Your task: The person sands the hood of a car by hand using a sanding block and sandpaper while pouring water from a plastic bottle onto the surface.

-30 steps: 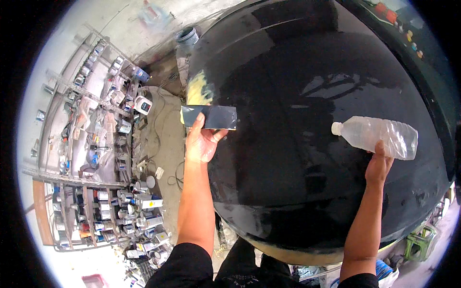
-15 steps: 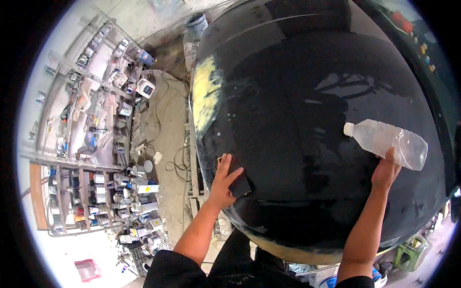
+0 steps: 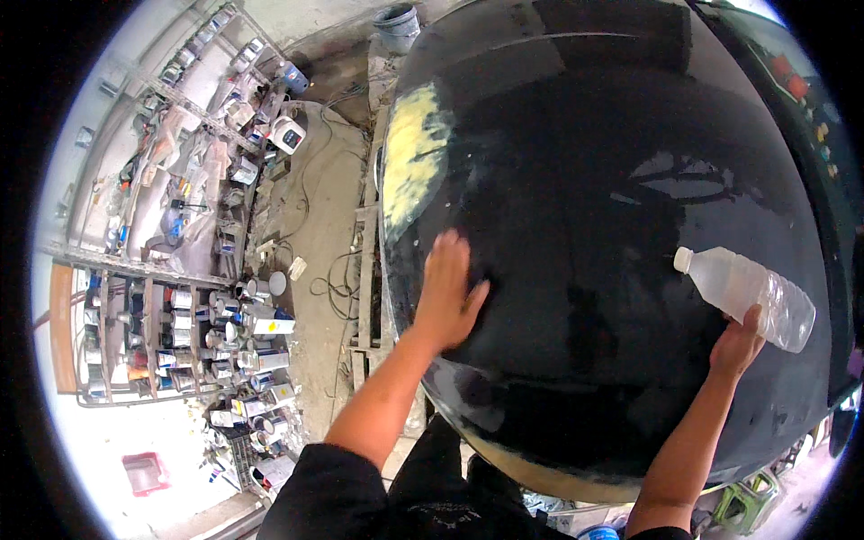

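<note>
A glossy black car hood [image 3: 576, 270] fills the middle, wet in places, with a rubbed yellowish patch [image 3: 414, 153] on its left edge. My left hand [image 3: 447, 292] presses on the hood just below that patch, its thumb out and fingertips blurred. Under the palm is a dark sanding block, now mostly hidden and hard to tell from the black paint. On the right, my right hand [image 3: 740, 342] grips a clear plastic water bottle [image 3: 751, 297] from below. The bottle lies almost level over the hood, its white cap pointing left.
Left of the hood runs a concrete floor [image 3: 328, 189] with a looped cable [image 3: 337, 286]. Beyond it stand shelves [image 3: 162, 270] crowded with paint cans. A grey bucket [image 3: 396, 27] is at the far end. A green stool [image 3: 751, 499] stands at the lower right.
My left hand has slid forward along the hood toward the yellowish patch. The right hand still holds the bottle. The whole view has shifted slightly.
</note>
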Demonstrator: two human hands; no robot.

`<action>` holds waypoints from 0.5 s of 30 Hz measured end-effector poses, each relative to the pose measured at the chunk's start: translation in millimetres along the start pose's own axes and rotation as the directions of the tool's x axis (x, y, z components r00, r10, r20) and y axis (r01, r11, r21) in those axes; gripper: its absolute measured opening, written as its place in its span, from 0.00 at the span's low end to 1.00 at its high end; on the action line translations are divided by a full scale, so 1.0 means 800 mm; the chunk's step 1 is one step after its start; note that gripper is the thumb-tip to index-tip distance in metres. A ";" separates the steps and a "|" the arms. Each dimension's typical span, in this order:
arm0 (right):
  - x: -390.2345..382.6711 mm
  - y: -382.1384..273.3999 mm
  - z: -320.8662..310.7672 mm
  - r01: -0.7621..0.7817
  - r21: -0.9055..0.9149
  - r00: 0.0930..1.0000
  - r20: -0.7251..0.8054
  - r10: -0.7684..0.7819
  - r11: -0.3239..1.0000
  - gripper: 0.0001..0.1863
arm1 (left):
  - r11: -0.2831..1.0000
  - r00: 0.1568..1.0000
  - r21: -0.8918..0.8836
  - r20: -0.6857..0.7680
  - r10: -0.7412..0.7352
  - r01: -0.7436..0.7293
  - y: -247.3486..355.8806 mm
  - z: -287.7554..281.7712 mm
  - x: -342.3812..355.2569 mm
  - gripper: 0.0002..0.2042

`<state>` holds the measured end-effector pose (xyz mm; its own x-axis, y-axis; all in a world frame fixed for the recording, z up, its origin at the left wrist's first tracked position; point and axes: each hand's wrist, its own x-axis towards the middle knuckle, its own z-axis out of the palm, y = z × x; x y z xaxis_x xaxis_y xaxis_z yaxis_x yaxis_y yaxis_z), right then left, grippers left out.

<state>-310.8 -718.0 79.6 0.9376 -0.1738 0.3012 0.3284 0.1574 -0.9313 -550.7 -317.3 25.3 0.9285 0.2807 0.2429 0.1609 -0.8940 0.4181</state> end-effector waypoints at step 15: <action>-0.001 -0.012 0.002 0.004 -0.044 1.000 0.005 -0.004 0.999 0.29 | 0.991 0.989 -0.059 -0.078 -0.124 0.120 -0.036 0.026 -0.017 0.36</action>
<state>-314.5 -717.6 89.0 0.9369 -0.1695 0.3057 0.3267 0.1140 -0.9382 -560.8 -302.2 -7.9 0.8723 0.4162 0.2567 0.2510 -0.8316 0.4953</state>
